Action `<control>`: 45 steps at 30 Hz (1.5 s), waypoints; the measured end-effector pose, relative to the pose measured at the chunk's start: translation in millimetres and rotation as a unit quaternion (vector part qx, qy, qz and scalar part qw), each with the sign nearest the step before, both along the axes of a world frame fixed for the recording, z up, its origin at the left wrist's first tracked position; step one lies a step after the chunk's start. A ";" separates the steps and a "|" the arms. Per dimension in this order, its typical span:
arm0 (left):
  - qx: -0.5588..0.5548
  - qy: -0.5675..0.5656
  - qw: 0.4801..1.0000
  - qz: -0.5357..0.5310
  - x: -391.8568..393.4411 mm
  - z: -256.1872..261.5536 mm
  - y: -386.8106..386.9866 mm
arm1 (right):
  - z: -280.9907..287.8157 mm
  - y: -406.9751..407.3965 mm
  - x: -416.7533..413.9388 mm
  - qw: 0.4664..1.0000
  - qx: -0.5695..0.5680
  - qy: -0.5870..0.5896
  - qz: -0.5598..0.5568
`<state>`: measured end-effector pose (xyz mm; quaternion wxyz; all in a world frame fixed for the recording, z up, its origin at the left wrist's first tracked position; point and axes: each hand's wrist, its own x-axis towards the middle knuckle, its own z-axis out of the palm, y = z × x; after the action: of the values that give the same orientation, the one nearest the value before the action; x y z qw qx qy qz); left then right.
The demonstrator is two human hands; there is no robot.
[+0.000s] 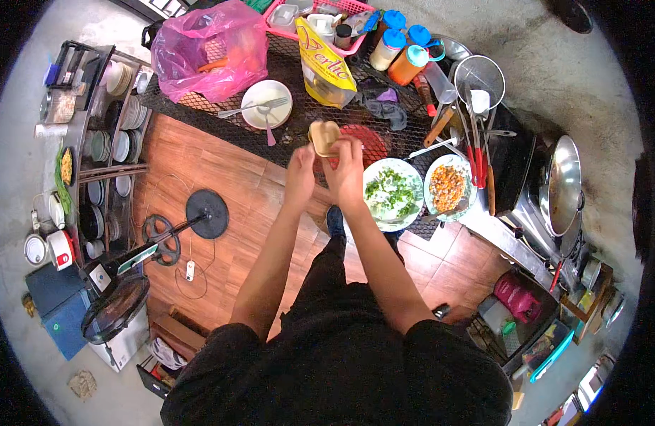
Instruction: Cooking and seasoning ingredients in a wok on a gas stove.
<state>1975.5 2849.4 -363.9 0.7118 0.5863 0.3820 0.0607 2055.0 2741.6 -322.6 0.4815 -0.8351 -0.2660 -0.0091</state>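
Observation:
A small tan container [325, 137] with rounded corners is up over the mesh-topped table [226, 114]. My right hand [348, 166] grips its near right edge with bent fingers. Close to its left side is my left hand [300, 173], slightly blurred; whether its fingertips touch the container is unclear. Behind the right hand lies a round red item [364, 139], partly covered. To the right stand a bowl of chopped greens [392, 189] and a bowl of orange and yellow diced food [449, 186]. A white bowl [267, 113] with a fork and a pink-handled utensil sits to the left.
A pink plastic bag [210, 50], a yellow pouch [327, 66] and blue-capped bottles [394, 45] line the table's back. Red-handled tongs [479, 160] and a strainer [480, 80] lie right, before a wok [564, 186]. A pedestal fan [117, 309] and dish rack [109, 144] stand left.

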 end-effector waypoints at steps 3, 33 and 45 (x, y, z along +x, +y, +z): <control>0.011 0.049 0.997 -0.055 26.8 14.7 25.6 | -16.9 -0.7 -13.7 1.000 -0.005 0.024 0.016; 0.398 -0.078 0.902 -0.148 37.0 90.1 -127.0 | 34.6 -423.0 162.6 0.936 -0.253 0.063 -0.235; 0.268 -0.120 0.921 -0.255 65.3 115.0 -361.2 | 308.6 -703.5 95.0 0.824 -0.482 -0.028 -0.296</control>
<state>2040.8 2488.2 -248.9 0.5600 0.8209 0.1008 0.0476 2149.9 2038.1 -13.9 -0.0154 -0.9988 0.0101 -0.0448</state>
